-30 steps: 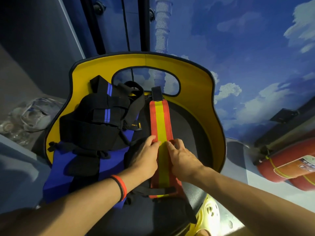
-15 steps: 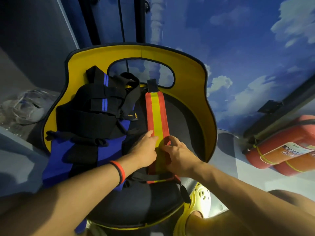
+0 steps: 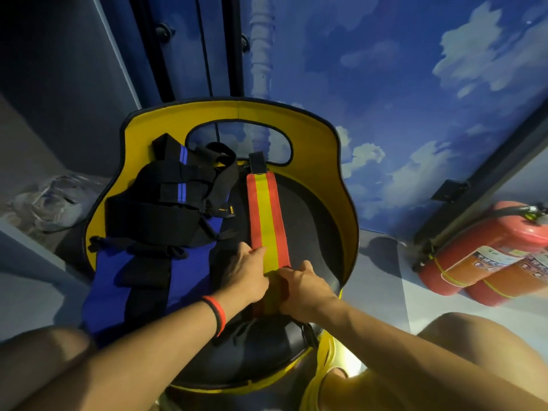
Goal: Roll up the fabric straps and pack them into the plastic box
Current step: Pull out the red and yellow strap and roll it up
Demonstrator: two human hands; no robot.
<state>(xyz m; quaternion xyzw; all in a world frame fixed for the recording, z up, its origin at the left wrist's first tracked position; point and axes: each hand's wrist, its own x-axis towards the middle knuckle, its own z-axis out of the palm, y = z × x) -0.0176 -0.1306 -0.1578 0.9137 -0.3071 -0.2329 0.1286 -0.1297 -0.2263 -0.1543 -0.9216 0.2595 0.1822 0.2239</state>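
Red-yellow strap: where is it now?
Head view, centre: the red-yellow strap lies along the black seat, right of the black-and-blue pile, near end under left hand and right hand.

We count one striped strap, red with a yellow middle, and one heap of black and blue straps whose number we cannot tell. We see one chair, two hands, left hand and right hand, one wristband, two extinguishers and one clog.
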